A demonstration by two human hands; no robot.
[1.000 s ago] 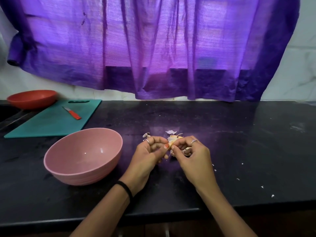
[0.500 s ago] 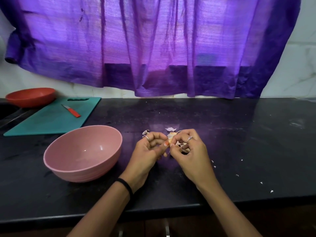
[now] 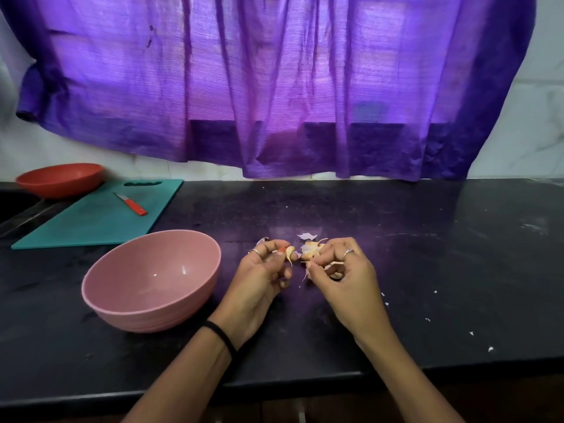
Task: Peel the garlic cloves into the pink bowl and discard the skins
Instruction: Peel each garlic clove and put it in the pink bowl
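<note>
A purple fabric curtain [image 3: 274, 87] hangs behind a black stone worktop [image 3: 396, 254]. The landmark for all positions is the round pink plastic bowl [image 3: 146, 306], which stands on the worktop at front left, upright.

Behind the bowl and to its left lies a teal rectangular plastic cutting board [image 3: 91, 221]. A red-orange shallow bowl [image 3: 61, 178] sits beyond the far left corner of that board. A small knife with a red handle [image 3: 131, 204] lies on the board.

The left hand [image 3: 259, 285] is just right of the bowl, fingers curled, and pinches a small pale garlic clove [image 3: 289, 252] between thumb and fingertips. A black band circles the left wrist [image 3: 221, 334].

The right hand [image 3: 345, 279] is further right of the bowl, fingers curled, and holds a cluster of garlic cloves with loose papery skin [image 3: 311, 250]. The two hands are close together but apart.

A pale scrap of garlic skin [image 3: 306, 236] lies on the worktop behind the hands. Small white skin flecks [image 3: 471, 333] are scattered on the worktop far right of the bowl.
</note>
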